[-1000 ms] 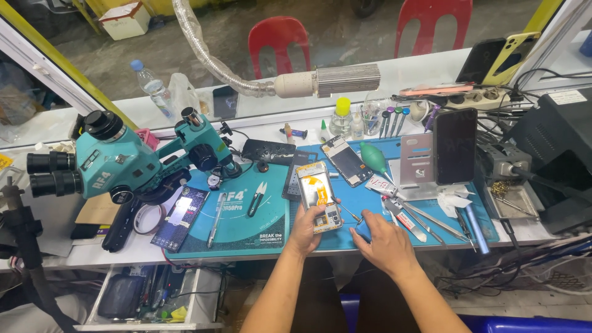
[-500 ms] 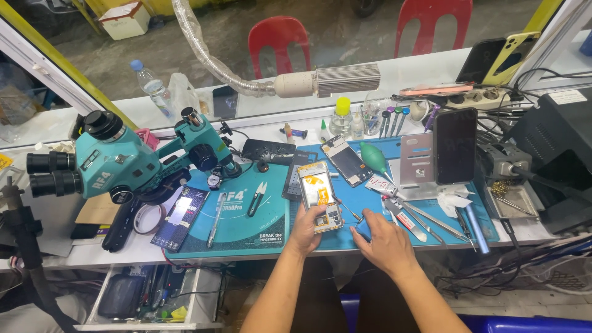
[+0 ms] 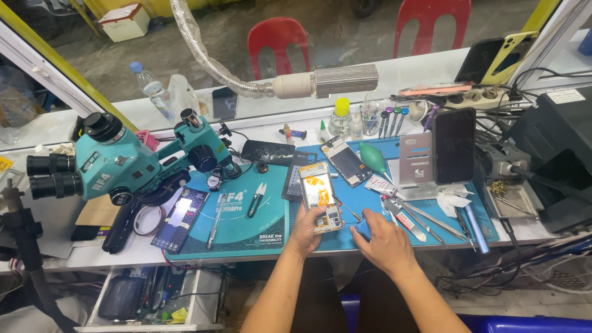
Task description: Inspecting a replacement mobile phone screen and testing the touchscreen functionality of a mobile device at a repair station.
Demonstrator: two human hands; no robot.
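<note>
An opened phone (image 3: pixel 320 196) with its back off lies lengthwise on the blue mat (image 3: pixel 425 209). My left hand (image 3: pixel 306 229) grips its near end, the thumb on its left edge. My right hand (image 3: pixel 385 244) rests palm down on the mat just right of the phone, its fingers covering a small blue object (image 3: pixel 362 228). Whether the fingers grip that object I cannot tell. A second opened phone (image 3: pixel 345 160) lies further back on the mat.
A teal microscope (image 3: pixel 123 163) stands at the left over a teal mat (image 3: pixel 237 216) with tweezers and a dark phone. Tweezers and flat tools (image 3: pixel 416 219) lie right of my hand. A phone on a stand (image 3: pixel 453 147), bottles, a lamp (image 3: pixel 327 81) and a black device (image 3: pixel 558 148) crowd the back.
</note>
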